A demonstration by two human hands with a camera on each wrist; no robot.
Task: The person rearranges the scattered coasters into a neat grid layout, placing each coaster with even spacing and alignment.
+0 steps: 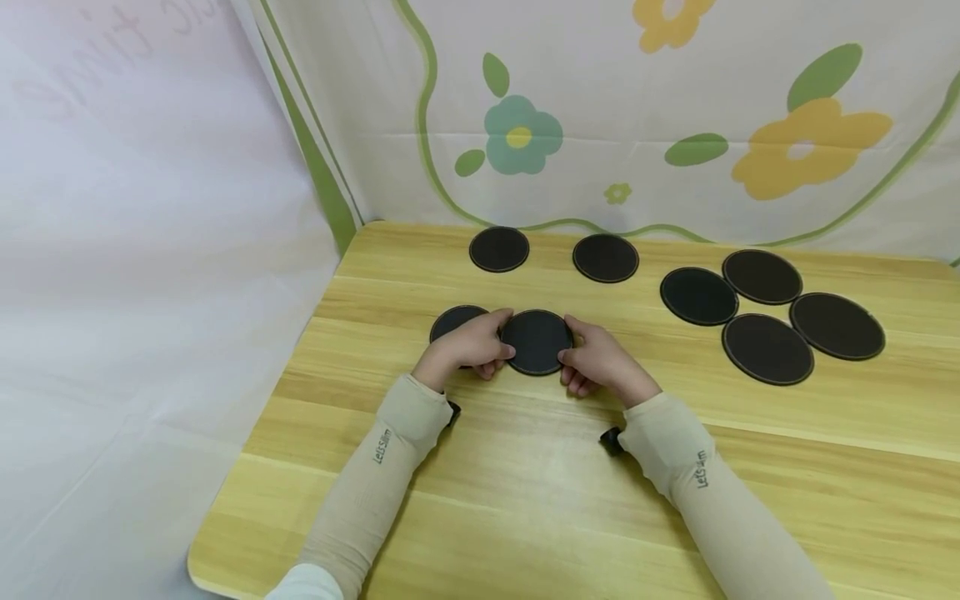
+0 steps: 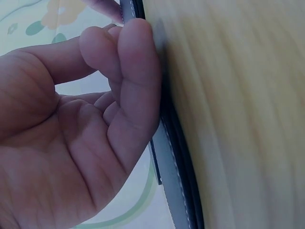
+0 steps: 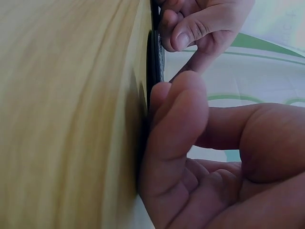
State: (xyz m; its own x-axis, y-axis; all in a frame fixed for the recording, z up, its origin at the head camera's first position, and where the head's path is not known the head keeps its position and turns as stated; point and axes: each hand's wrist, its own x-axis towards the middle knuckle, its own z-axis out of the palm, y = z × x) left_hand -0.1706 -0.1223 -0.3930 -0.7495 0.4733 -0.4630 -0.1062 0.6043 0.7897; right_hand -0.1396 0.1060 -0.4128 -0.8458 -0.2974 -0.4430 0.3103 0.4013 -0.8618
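Note:
A round black coaster (image 1: 536, 342) with a thin stitched border lies flat at the middle of the table in the head view. My left hand (image 1: 472, 340) holds its left edge, with the thumb tip over the rim and the forefinger farther back. On the opposite edge, my right hand (image 1: 600, 360) grips with thumb and forefinger, the other fingers curled beneath the palm. Another black coaster (image 1: 450, 320) sits just left, partly covered by my left hand. In the left wrist view a stitched coaster edge (image 2: 177, 176) runs below the curled fingers.
Two black coasters, a left one (image 1: 498, 249) and a right one (image 1: 606, 258), lie near the back edge. Several more, including a front one (image 1: 768, 349), form a cluster at the right. A flower-printed cloth (image 1: 585, 100) hangs behind the wooden table (image 1: 525, 517).

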